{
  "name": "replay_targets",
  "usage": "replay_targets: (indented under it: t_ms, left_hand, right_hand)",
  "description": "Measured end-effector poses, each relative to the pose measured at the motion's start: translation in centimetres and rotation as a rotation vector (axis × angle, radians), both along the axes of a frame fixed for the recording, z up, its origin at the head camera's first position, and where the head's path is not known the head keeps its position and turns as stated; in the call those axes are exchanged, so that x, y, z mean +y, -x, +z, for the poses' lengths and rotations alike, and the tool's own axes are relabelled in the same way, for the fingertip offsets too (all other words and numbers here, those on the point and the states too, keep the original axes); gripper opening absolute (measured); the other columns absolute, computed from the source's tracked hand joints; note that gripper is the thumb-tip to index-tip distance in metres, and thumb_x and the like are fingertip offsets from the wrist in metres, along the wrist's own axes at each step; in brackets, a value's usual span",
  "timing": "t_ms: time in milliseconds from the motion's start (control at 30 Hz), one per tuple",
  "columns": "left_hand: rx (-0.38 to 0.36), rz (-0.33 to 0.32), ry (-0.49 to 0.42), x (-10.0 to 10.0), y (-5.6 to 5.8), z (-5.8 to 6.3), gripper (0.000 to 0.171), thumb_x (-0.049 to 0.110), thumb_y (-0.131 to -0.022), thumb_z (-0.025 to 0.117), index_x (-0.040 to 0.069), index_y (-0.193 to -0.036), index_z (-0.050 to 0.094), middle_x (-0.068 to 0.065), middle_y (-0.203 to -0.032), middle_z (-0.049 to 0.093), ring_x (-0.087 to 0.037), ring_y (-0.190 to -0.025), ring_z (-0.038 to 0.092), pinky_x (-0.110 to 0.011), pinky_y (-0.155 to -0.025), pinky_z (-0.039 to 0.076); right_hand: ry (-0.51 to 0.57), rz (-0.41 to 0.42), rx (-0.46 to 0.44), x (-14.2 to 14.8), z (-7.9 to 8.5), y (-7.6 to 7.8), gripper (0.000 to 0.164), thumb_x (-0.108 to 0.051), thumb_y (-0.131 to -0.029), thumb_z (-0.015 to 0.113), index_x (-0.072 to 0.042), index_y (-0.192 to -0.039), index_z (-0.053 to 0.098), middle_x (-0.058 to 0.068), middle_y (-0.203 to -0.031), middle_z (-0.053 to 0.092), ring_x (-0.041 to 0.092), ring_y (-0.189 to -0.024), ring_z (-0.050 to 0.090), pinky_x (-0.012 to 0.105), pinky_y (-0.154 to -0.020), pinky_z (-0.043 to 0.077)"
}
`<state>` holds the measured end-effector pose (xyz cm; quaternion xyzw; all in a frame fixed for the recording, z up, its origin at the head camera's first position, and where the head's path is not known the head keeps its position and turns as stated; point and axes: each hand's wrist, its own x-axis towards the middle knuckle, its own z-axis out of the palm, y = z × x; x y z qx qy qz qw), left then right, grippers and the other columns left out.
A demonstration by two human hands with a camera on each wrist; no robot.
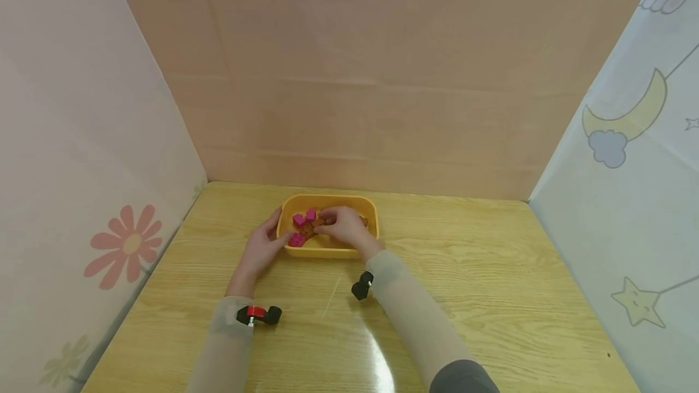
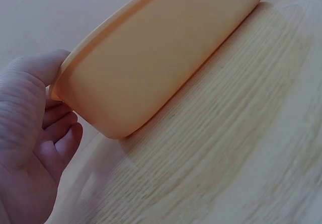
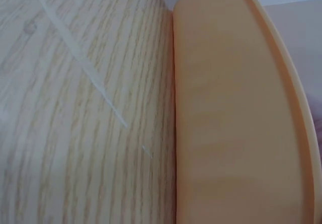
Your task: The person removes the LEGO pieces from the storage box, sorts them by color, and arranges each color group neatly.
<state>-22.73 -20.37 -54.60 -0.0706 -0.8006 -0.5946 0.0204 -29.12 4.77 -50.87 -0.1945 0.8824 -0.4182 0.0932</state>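
A yellow-orange plastic bin [image 1: 327,253] sits on the wooden table, with several small magenta blocks [image 1: 298,220] and brown dotted blocks [image 1: 308,230] grouped in its left half. My left hand [image 1: 263,247] grips the bin's left end, thumb over the rim and fingers along the outside wall; the left wrist view shows this hand [image 2: 30,128] close up. Inside the bin, my right hand [image 1: 345,226] reaches over the front rim, and its thumb and forefinger pinch an orange-brown block [image 1: 318,222]. In the right wrist view the bin's wall [image 3: 231,108] hides most of that hand.
Another brown piece [image 1: 364,221] lies at the bin's right end, partly behind my right hand. The wooden table [image 1: 464,284] extends around the bin. A tan panel [image 1: 360,77] stands behind, with patterned white panels left [image 1: 65,138] and right [image 1: 644,199].
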Motion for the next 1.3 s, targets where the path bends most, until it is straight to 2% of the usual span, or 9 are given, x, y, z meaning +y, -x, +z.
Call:
replay_targets:
  t_ms: [367, 600, 767, 1033, 1300]
  left_hand:
    - [-0.016, 0.004, 0.014, 0.04, -0.27, 0.37, 0.078, 0.027, -0.105, 0.073, 0.014, -0.17, 0.032, -0.009, -0.174, 0.031, -0.035, -0.158, 0.033, -0.05, -0.125, 0.033]
    - [-0.044, 0.005, -0.002, 0.0, -0.31, 0.42, 0.08, 0.025, -0.105, 0.073, 0.014, -0.171, 0.028, -0.009, -0.175, 0.028, -0.036, -0.158, 0.032, -0.051, -0.126, 0.033]
    - [-0.039, 0.008, 0.008, -0.02, -0.18, 0.24, 0.079, 0.026, -0.105, 0.073, 0.016, -0.17, 0.031, -0.008, -0.174, 0.031, -0.034, -0.158, 0.033, -0.05, -0.126, 0.033]
    - [-0.032, 0.021, 0.035, -0.02, -0.15, 0.12, 0.078, 0.028, -0.105, 0.073, 0.018, -0.17, 0.032, -0.007, -0.174, 0.033, -0.034, -0.157, 0.035, -0.05, -0.124, 0.036]
    - [-0.019, 0.014, 0.012, -0.02, -0.15, 0.19, 0.078, 0.027, -0.104, 0.074, 0.014, -0.169, 0.033, -0.009, -0.173, 0.033, -0.035, -0.157, 0.034, -0.051, -0.125, 0.034]
  right_hand:
    - [-0.064, -0.028, 0.072, -0.88, -0.54, 0.11, 0.04, -0.027, -0.091, 0.089, -0.008, -0.124, 0.078, 0.003, -0.112, 0.077, 0.015, -0.097, 0.07, 0.031, -0.087, 0.061]
    - [-0.078, -0.03, 0.069, -0.97, -0.58, 0.11, 0.036, -0.025, -0.092, 0.088, -0.009, -0.122, 0.079, 0.001, -0.108, 0.076, 0.015, -0.095, 0.069, 0.031, -0.086, 0.061]
    - [-0.077, -0.017, 0.073, -0.92, -0.52, 0.08, 0.038, -0.023, -0.092, 0.087, -0.008, -0.125, 0.077, 0.002, -0.11, 0.076, 0.016, -0.097, 0.069, 0.031, -0.087, 0.061]
    - [-0.046, -0.012, 0.06, -0.72, -0.38, 0.03, 0.041, -0.019, -0.093, 0.085, -0.006, -0.13, 0.074, 0.004, -0.11, 0.075, 0.017, -0.098, 0.069, 0.033, -0.087, 0.061]
    - [0.059, -0.027, 0.035, -0.1, 0.3, -0.4, 0.041, -0.024, -0.094, 0.082, -0.01, -0.132, 0.074, 0.001, -0.114, 0.076, 0.017, -0.103, 0.07, 0.033, -0.09, 0.06]
